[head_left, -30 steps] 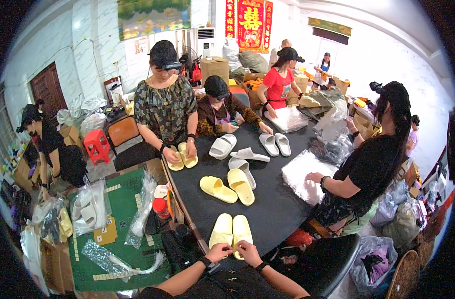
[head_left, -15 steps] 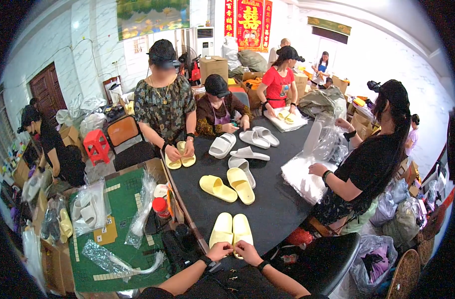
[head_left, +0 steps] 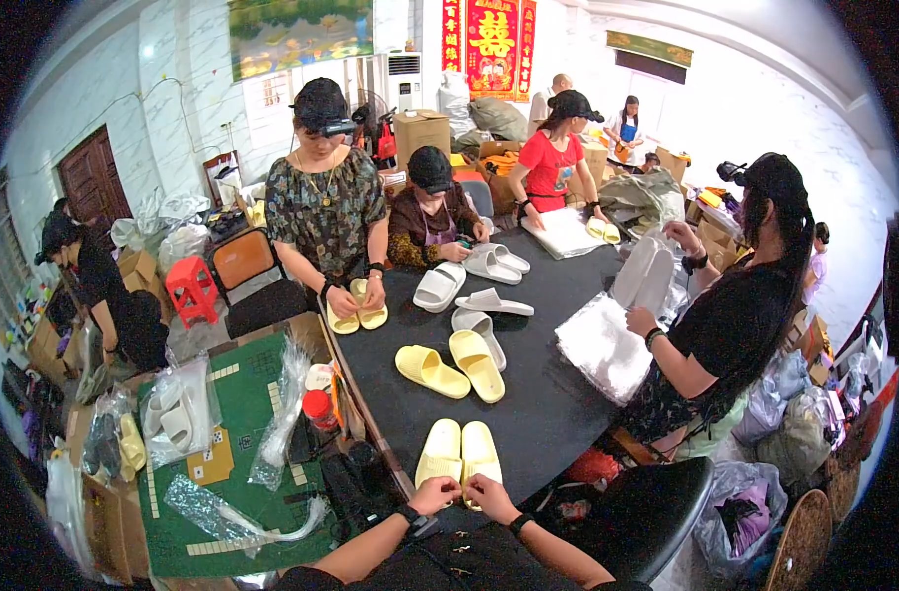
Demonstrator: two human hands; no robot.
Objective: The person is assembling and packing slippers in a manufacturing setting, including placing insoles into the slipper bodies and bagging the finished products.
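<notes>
A pair of pale yellow slippers stands side by side at the near edge of the black table point(head_left: 558, 424): a left slipper point(head_left: 440, 450) and a right slipper point(head_left: 481, 450). My left hand point(head_left: 435, 494) is over the near end of the left one, thumb and fingers pinched together. Close beside it, my right hand point(head_left: 488, 498) makes a similar pinch over the near end of the right one. Whatever sits between the fingertips is too small to make out. Farther up lie two loose yellow slippers, one tilted left point(head_left: 432, 370), the other point(head_left: 477, 365) touching it.
Grey slippers point(head_left: 479, 330) lie mid-table. Across from me, a person holds yellow slippers point(head_left: 357, 305); at right, another handles grey slippers point(head_left: 644, 276) above clear bags point(head_left: 607, 345). A green mat point(head_left: 243, 394) with bags adjoins at left. A black chair point(head_left: 656, 522) stands at right.
My hands stay nearly still at the yellow pair. The person at right now has grey slippers in the bag. The person in red has shifted yellow slippers rightward off the white stack.
</notes>
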